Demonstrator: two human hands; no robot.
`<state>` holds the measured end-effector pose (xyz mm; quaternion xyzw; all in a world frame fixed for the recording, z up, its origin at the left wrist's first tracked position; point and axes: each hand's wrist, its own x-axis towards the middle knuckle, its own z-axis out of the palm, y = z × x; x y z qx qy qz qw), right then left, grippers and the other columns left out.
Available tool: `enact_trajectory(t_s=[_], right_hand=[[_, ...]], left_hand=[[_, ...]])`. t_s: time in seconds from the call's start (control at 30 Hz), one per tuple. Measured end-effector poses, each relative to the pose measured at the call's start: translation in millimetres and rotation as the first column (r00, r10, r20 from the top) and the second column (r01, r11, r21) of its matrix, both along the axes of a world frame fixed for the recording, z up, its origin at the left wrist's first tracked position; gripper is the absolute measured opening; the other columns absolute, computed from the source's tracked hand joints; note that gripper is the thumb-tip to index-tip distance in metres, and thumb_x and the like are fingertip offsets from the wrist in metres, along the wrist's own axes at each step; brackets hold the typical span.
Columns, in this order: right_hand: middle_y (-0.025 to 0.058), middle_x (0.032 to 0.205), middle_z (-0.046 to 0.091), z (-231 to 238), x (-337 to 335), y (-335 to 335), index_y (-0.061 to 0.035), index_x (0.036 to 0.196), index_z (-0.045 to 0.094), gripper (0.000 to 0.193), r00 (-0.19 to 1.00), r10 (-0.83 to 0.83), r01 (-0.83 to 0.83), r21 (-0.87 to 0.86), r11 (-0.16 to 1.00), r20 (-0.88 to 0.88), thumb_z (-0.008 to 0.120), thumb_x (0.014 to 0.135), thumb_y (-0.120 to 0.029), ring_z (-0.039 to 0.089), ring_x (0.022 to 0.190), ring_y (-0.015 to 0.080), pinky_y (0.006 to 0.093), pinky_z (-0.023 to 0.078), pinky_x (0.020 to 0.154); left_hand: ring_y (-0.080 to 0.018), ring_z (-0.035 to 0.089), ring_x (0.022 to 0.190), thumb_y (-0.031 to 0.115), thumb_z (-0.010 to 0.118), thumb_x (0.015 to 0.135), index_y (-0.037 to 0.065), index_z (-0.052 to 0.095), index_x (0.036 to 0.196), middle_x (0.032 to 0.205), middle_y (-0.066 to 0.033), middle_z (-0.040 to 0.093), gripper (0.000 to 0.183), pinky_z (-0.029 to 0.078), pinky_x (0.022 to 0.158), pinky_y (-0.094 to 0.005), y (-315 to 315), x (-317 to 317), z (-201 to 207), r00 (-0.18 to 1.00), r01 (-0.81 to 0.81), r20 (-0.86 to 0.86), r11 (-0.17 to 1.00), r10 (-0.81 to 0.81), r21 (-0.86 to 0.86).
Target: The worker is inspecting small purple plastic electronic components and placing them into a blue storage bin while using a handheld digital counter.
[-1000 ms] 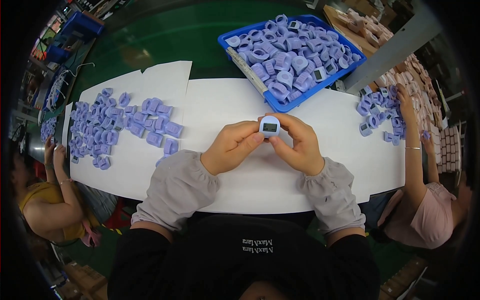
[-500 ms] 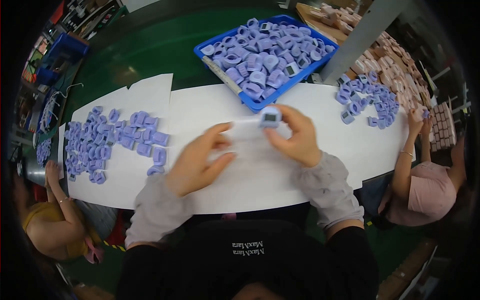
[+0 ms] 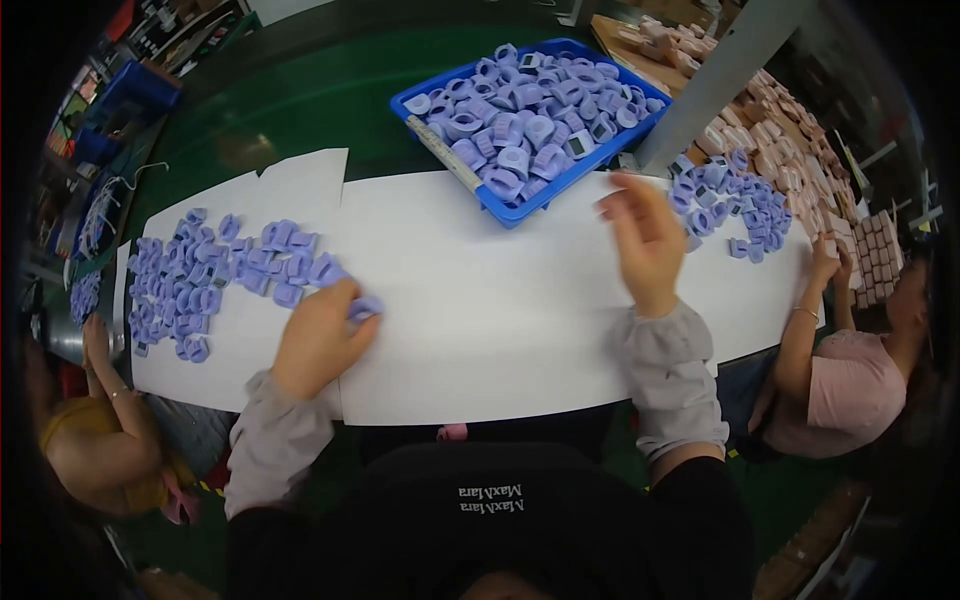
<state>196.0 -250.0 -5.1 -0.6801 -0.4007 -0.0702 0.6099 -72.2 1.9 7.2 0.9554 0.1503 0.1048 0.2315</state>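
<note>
My left hand [image 3: 322,342] is at the right edge of a spread of lavender ring-shaped pieces [image 3: 180,285] on the white sheet. Its fingers are closed about one lavender ring-shaped piece [image 3: 367,308], which shows partly past the thumb and fingertips. Over the right part of the sheet, my right hand [image 3: 648,240] is raised with its fingers apart, slightly blurred, and nothing shows in it. Just beyond it lies a heap of lavender pieces [image 3: 762,205], some with small dark screens.
A blue tray [image 3: 510,215] heaped with lavender pieces stands at the far edge of the white sheet [image 3: 480,350]. A grey post [image 3: 735,75] rises right of it. Pink pieces [image 3: 790,130] fill a board behind. Co-workers sit at left [image 3: 110,440] and right [image 3: 850,390].
My right hand has moved right and no longer shows the lavender device with a screen. My left hand has moved left and down from the middle to the left spread, closing on a piece.
</note>
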Motion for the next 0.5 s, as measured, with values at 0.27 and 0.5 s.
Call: enact_trajectory(t_s=[0.27,0.5], right_hand=[[0.0159,0.112,0.060,7.7,-69.7,70.1,0.0027,0.118,0.056,0.043,0.931,0.321,-0.317,-0.054,0.947,0.172,0.065,0.076,0.004,0.062,0.086,0.0198,0.0280,0.051,0.070],[0.0165,0.127,0.054,-7.6,-65.0,66.0,0.0009,0.129,0.051,0.057,0.930,0.356,-0.340,-0.148,0.928,0.093,0.069,0.075,0.001,0.059,0.101,0.0253,0.0307,0.050,0.080]], left_hand=[[-0.0134,0.059,0.077,0.020,0.053,0.095,0.004,0.055,0.110,0.097,-0.0072,0.063,0.023,0.048,0.069,-0.0265,-29.0,98.5,-0.5,0.953,0.287,0.300,0.475,-0.050,-0.832],[-0.0097,0.055,0.071,0.022,0.048,0.099,0.005,0.045,0.125,0.089,-0.0061,0.060,0.031,0.047,0.065,-0.0255,-44.3,100.8,-32.8,0.960,0.237,0.234,-0.004,0.152,-0.971]])
